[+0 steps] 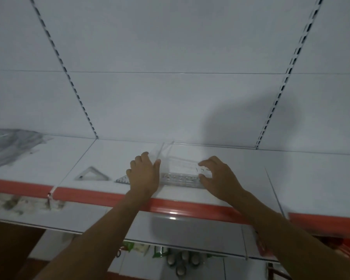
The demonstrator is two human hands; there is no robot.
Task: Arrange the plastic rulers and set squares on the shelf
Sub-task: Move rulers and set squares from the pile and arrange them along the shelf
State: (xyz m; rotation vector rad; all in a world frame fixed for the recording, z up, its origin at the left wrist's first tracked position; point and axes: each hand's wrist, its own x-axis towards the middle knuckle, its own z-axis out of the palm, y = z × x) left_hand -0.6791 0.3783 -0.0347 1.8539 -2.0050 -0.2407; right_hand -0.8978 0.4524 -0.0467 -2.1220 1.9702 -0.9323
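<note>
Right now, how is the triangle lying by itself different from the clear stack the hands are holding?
The set square is a hollow triangle, lying alone and untouched. The clear stack is long and straight, held between the left hand and right hand. Both are see-through plastic and lie on the white shelf.

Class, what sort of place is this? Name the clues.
Probably a shop: a white shelf with a red front strip, slotted wall rails, and set squares laid out as stock.

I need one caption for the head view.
Two hands hold clear rulers on a white shelf.
</note>
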